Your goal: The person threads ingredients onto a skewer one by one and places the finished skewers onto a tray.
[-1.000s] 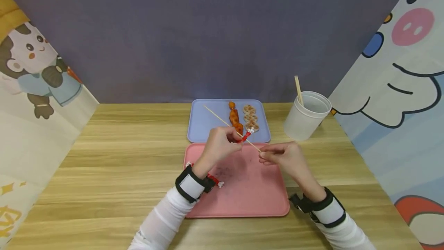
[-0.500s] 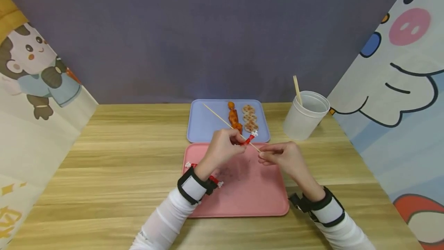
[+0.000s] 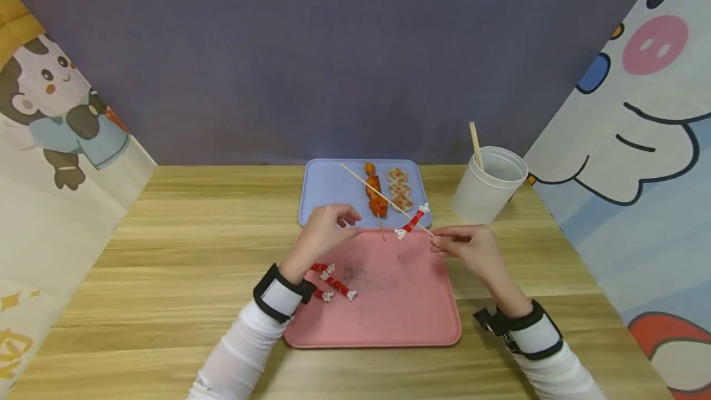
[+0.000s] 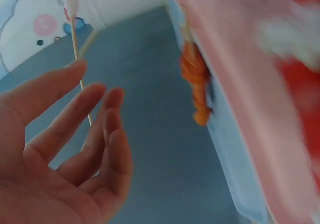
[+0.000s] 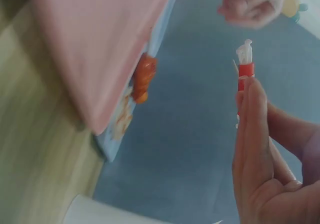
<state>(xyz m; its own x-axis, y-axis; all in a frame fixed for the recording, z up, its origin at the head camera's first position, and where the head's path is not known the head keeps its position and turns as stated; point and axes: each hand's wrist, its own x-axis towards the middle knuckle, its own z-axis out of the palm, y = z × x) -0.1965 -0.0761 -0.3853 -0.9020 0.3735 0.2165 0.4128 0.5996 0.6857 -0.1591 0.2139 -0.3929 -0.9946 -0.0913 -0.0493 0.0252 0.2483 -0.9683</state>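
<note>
My right hand (image 3: 469, 252) pinches the near end of a thin bamboo skewer (image 3: 355, 175), which slants up and leftward over the trays. One red piece with white frilled ends (image 3: 413, 221) is threaded on it, close to the right fingertips. To the left, my left hand (image 3: 328, 227) hovers by the seam between the trays, fingers loosely bent and holding nothing; the left wrist view shows its bare palm (image 4: 65, 184). Several more red pieces with white ends (image 3: 339, 287) lie on the left of the pink tray (image 3: 400, 320), some partly hidden by the left wrist.
Behind the pink tray is a blue tray (image 3: 328, 187) bearing an orange-brown food skewer (image 3: 379, 207) and a row of pale, holed slices (image 3: 398, 188). A white bucket (image 3: 480, 199) with sticks (image 3: 476, 144) in it stands at the back right, before a grey wall (image 3: 355, 66).
My left hand has let go of the red piece and drawn back leftward. The right hand has shifted slightly right with the skewer, and the red piece now hangs on it alone.
</note>
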